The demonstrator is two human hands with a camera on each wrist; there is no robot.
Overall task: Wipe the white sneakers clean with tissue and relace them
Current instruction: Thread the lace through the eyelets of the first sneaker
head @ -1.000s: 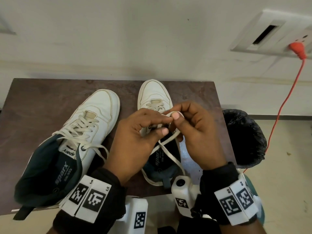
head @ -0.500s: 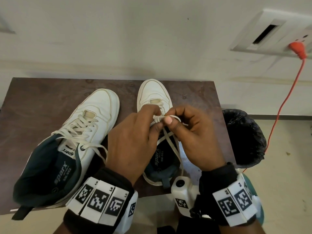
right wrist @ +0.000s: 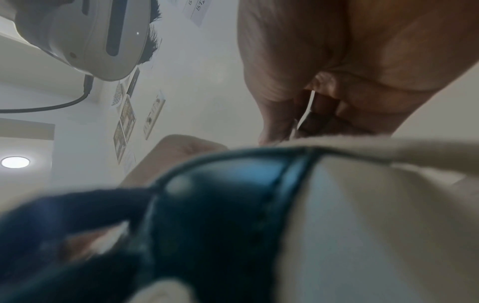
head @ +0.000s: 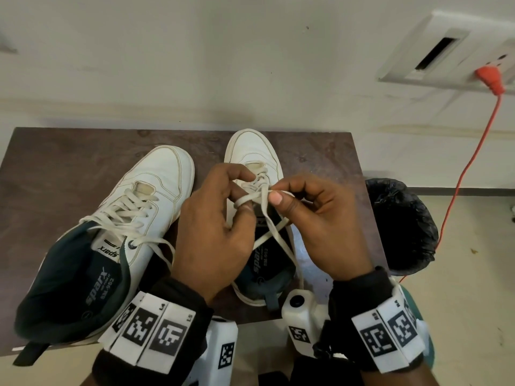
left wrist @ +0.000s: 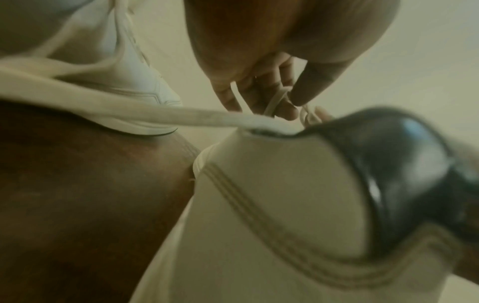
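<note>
Here, two white sneakers side by side on a brown table [head: 69,174]: left sneaker [head: 145,196] laced and untouched, right sneaker [head: 252,151] under both hands. Left hand [head: 214,232] fingers curled, pinching a loop of the lace [head: 274,235]; right hand [head: 320,221] thumb and forefinger pinching the same lace just beside it, above the tongue.

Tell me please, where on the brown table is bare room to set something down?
The table is bare along its far edge and far-left corner, beyond the left sneaker. A smaller patch lies right of the right sneaker, toward the bin. The near middle is crowded: left hand and right hand pinch the lace there.
</note>
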